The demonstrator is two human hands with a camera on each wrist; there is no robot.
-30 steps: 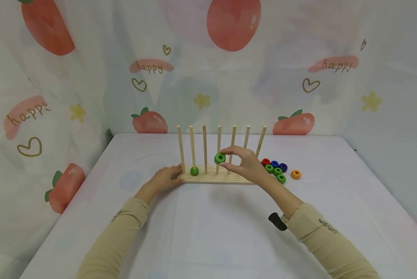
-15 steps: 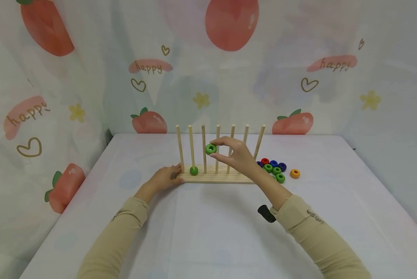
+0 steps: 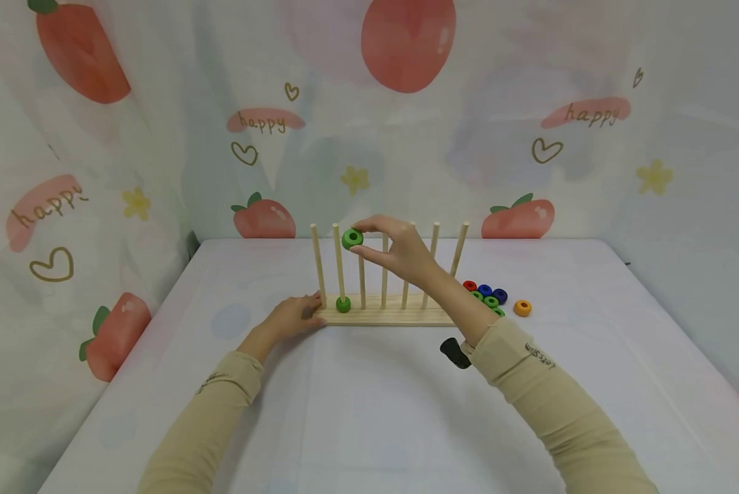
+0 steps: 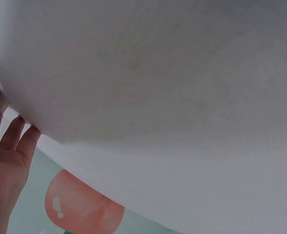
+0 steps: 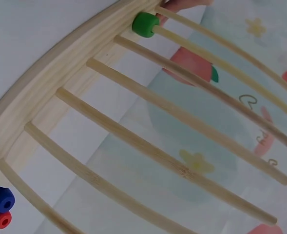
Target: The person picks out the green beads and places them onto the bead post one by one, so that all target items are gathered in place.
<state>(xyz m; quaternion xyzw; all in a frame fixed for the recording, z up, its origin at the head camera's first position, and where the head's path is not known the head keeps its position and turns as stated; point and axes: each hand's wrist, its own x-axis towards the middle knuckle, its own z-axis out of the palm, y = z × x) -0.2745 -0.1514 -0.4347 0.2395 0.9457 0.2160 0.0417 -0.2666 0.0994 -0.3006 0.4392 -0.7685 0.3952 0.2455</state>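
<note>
A wooden peg stand (image 3: pixel 369 316) with several upright dowels sits at mid-table. My left hand (image 3: pixel 291 317) holds its left end, thumb at the front and fingers behind; in the left wrist view, fingertips (image 4: pixel 32 132) lie by the base's end. One green bead (image 3: pixel 343 304) rests at the foot of the second dowel from the left, also seen as a green bead (image 5: pixel 144 25) in the right wrist view. My right hand (image 3: pixel 400 250) pinches another green bead (image 3: pixel 353 239) between thumb and index finger. That bead is high up, between the tops of the second and third dowels, its hole facing the head camera.
Right of the stand lies a cluster of red, blue and green beads (image 3: pixel 491 302), partly hidden by my right forearm. An orange bead (image 3: pixel 523 308) lies apart, farther right. A black object (image 3: pixel 455 353) sticks out by the right cuff. Printed cloth (image 3: pixel 418 151) hangs behind the table.
My right hand has moved left and up with the green bead, from in front of the fourth dowel to near the top of the second. My left hand has stayed put.
</note>
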